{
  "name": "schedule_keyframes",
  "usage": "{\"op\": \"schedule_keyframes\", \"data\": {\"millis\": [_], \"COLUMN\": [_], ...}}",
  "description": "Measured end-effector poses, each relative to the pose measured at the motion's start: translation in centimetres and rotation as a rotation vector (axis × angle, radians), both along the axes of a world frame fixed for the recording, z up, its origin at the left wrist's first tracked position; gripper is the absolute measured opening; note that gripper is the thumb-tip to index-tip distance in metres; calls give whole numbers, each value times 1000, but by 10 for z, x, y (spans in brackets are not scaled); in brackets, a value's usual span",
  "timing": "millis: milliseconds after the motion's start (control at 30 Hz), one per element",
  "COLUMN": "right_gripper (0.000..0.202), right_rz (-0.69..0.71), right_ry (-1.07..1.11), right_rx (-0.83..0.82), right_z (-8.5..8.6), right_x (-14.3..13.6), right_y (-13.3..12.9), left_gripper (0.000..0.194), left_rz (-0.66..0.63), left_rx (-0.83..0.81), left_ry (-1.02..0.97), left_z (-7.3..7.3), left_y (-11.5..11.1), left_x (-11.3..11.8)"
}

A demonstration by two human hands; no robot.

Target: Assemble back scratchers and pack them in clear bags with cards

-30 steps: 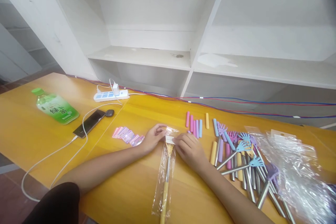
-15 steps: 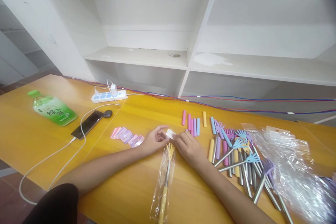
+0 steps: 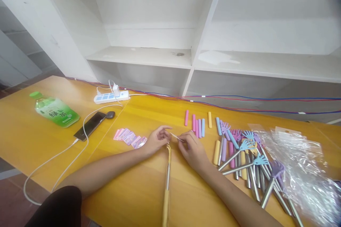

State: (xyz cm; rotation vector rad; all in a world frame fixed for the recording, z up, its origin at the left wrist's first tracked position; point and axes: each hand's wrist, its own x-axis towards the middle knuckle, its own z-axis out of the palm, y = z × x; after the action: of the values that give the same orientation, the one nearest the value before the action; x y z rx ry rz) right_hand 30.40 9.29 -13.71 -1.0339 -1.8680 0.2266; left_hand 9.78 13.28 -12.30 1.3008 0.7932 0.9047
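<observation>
My left hand (image 3: 158,141) pinches near the top end of a clear plastic bag, which is hard to see edge-on. Inside it is a yellow back scratcher (image 3: 167,181) with a metal shaft, its claw head just below my left thumb and its handle toward me. Between the thumb and fingers of my right hand (image 3: 193,150) is a small white card (image 3: 176,137), its thin edge facing me. The card's far end reaches close to my left fingertips; whether they touch is unclear. Several pink and purple printed cards (image 3: 129,138) lie fanned out left of my left hand.
To the right lie a heap of back scratchers (image 3: 246,163), loose coloured handle sleeves (image 3: 197,127) and a pile of clear bags (image 3: 301,170). On the left are a green tea bottle (image 3: 55,111), a phone (image 3: 92,126) on a cable and a power strip (image 3: 112,97).
The white card has turned from showing its face to edge-on. The back scratcher in its bag has rotated sideways, its claw now seen from the side. Both hands stay nearly in place.
</observation>
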Motion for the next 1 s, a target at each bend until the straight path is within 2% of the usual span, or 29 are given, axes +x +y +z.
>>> {"op": "schedule_keyframes", "data": {"millis": [200, 333, 500, 667, 867, 1000], "right_gripper": [5, 10, 6, 9, 11, 13], "right_rz": [-84, -106, -8, -41, -55, 0], "right_ry": [-130, -178, -55, 119, 186, 184], "right_rx": [-14, -59, -118, -147, -206, -240], "right_z": [0, -1, -2, 4, 9, 8], "right_x": [-2, -4, -4, -5, -5, -5], "right_y": [-3, -4, -3, -2, -3, -5], "left_gripper": [52, 53, 51, 47, 23, 33], "left_rz": [-6, -39, -67, -62, -132, -204], "left_rx": [-56, -39, -33, -63, -56, -27], "left_ry": [2, -39, -49, -63, -28, 17], "left_z": [-3, -2, -3, -4, 1, 3], "left_y": [0, -1, -1, 0, -2, -5], "left_x": [3, 3, 2, 4, 2, 0]}}
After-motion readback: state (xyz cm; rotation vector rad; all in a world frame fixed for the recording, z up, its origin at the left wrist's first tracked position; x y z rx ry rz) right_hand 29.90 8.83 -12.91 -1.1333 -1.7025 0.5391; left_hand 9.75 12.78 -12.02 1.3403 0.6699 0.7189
